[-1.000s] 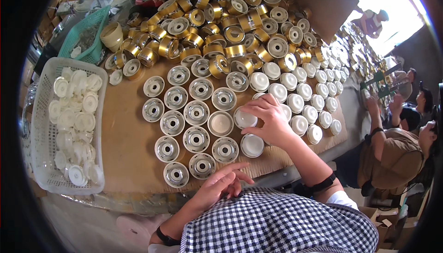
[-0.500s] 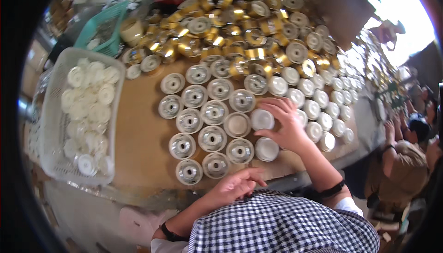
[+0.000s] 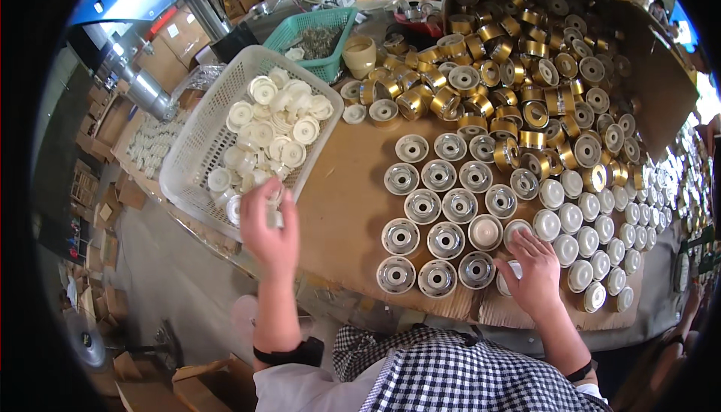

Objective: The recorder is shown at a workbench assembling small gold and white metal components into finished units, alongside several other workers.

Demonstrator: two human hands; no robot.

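Observation:
My left hand (image 3: pixel 272 228) is over the near edge of a white perforated basket (image 3: pixel 197 205), thumb and fingers apart. Slight blur hides whether its fingertips touch anything. White plastic caps (image 3: pixel 255 134) lie piled in the basket. My right hand (image 3: pixel 535 271) rests with spread fingers on a white-topped round piece (image 3: pixel 517 229), its thumb above another white-topped piece (image 3: pixel 509 277) partly hidden beneath. To its left stand rows of round metal-centred pieces with holes (image 3: pixel 444 239). One piece in those rows has a white cap (image 3: pixel 485 232) on top.
Gold-sided rings (image 3: pixel 488 74) spill in a heap at the back from a cardboard box (image 3: pixel 646 96). Several rows of white-topped pieces (image 3: pixel 582 239) stand to the right. A green basket (image 3: pixel 323 66) and beige cup (image 3: pixel 359 57) stand at the back. Bare cardboard (image 3: pixel 338 209) covers the table's middle.
My left hand has moved from near my lap to the white basket. My right hand stays at the white-topped piece, its fingers now lying over it. The view has swung left.

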